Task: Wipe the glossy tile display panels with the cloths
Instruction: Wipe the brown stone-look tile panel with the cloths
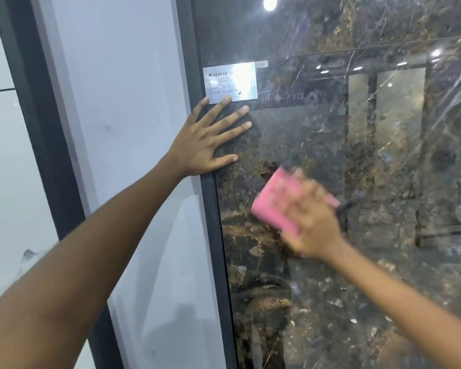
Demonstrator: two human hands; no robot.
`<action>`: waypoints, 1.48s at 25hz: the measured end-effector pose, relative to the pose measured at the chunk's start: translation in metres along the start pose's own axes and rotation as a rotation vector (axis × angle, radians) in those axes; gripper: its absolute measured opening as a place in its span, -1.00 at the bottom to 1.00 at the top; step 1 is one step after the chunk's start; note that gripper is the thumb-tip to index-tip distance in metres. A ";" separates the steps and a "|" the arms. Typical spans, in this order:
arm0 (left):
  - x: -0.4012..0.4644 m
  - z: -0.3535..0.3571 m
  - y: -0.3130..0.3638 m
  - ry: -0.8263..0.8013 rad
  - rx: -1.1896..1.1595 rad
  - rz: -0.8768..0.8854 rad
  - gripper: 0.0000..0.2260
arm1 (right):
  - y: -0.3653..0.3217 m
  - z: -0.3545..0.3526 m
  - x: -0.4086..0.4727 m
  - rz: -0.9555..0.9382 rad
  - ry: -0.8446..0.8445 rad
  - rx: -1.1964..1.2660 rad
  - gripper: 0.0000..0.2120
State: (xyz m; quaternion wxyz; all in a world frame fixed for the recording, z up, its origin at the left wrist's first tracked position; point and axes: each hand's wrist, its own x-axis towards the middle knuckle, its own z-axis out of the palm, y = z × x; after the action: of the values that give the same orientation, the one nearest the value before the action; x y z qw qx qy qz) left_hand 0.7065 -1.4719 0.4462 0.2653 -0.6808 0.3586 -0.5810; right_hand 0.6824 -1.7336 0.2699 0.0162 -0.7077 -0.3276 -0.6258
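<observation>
A dark glossy marble-patterned tile panel (357,275) fills the right half of the view, framed by a black edge strip (216,235). My left hand (208,137) lies flat on the panel's left edge with fingers spread, just below a silver label (230,82). My right hand (308,217) presses a folded pink cloth (273,203) against the panel at mid-height; hand and cloth are motion-blurred. The fingers cover much of the cloth.
To the left stands a pale grey-white glossy panel (123,155), then another black frame strip (32,115) and a white tile (0,169) at the far left. Ceiling lights and shop fittings reflect in the dark panel.
</observation>
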 end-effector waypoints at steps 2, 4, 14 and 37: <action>-0.001 -0.002 0.001 -0.026 0.010 -0.009 -0.42 | -0.052 0.014 -0.062 -0.581 -0.338 -0.040 -0.43; -0.007 -0.001 0.011 -0.032 0.003 -0.051 -0.39 | -0.042 0.011 -0.072 -0.776 -0.484 -0.098 -0.42; -0.043 0.013 0.088 -0.050 -0.086 -0.339 -0.37 | -0.039 0.011 -0.112 -0.640 -0.451 -0.080 -0.28; -0.107 0.035 0.180 0.058 -0.244 -0.527 -0.53 | -0.148 0.054 -0.185 -0.635 -0.667 0.019 -0.26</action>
State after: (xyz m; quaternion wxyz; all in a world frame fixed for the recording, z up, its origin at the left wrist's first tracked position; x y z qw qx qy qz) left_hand 0.7009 -1.4969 0.2359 0.0110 -0.7605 0.2442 -0.6016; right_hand 0.6573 -1.6759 0.0347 -0.2762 -0.7346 -0.5214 -0.3349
